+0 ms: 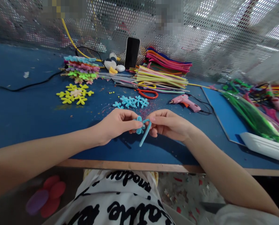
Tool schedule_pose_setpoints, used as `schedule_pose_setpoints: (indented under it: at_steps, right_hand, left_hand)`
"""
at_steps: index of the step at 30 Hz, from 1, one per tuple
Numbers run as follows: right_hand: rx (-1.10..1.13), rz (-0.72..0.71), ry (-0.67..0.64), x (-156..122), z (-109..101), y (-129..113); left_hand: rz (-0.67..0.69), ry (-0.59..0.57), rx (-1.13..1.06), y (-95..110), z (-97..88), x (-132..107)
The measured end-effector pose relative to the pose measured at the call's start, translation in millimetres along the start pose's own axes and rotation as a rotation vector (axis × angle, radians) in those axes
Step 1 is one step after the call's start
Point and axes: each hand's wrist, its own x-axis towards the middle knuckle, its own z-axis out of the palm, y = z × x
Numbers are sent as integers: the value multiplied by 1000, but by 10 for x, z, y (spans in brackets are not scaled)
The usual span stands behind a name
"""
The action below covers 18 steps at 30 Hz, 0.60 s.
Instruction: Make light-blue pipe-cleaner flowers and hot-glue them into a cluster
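We work over the blue table (36, 112), with straight pipe cleaners (163, 79) stacked at the back and 1 glue gun (185, 102) to the right. Finished blue flowers (131, 102) lie just beyond our hands. Our left hand (117, 125) pinches the half-formed blue pipe-cleaner flower (140, 125); our right hand (169, 124) closes on its loose tail (145, 136). We judge a slack pinch could let the loops spring open.

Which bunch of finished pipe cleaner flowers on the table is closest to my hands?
The small cluster of light blue pipe cleaner flowers, lying just beyond the left hand and right hand. The yellow flower group and the multicoloured flower stack sit farther back left.
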Motion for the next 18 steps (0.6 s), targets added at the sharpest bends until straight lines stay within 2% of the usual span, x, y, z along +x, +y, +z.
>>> schedule_pose_setpoints:
  at_steps: [13,18]
  right_hand:
    - [58,-85,-131,-11,-17,29]
    - [-31,-202,-113,-8,-4,64]
  left_hand:
    - [-186,-153,-308,52,35,-18]
    - [-193,-197,-341,44,23,-18]
